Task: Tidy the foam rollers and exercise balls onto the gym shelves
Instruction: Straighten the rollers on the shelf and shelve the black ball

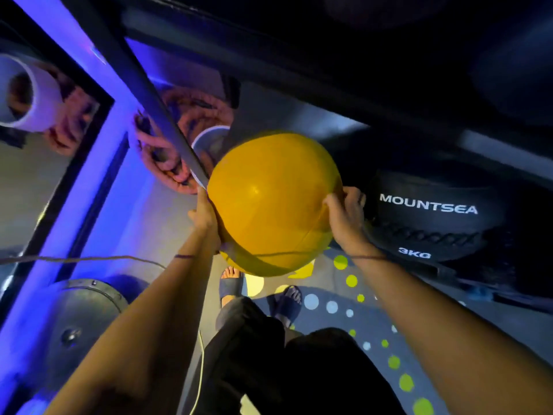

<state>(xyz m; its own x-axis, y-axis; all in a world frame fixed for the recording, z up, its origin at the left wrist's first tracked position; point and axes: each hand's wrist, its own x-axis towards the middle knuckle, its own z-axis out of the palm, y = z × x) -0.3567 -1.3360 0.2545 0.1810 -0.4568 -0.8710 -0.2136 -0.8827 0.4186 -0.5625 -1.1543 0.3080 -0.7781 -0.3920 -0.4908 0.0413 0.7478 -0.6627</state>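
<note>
I hold the yellow ball (272, 205) just left of the black ball (428, 217). My left hand (205, 214) presses flat on one side. My right hand (344, 214) curls its fingers on the other side. I think the free spot is straight ahead.

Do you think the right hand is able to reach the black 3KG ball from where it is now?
Probably yes in distance: the black ball sits just beyond the right hand with nothing between them. But that hand is gripping the yellow ball, so it would have to let go first.
</note>
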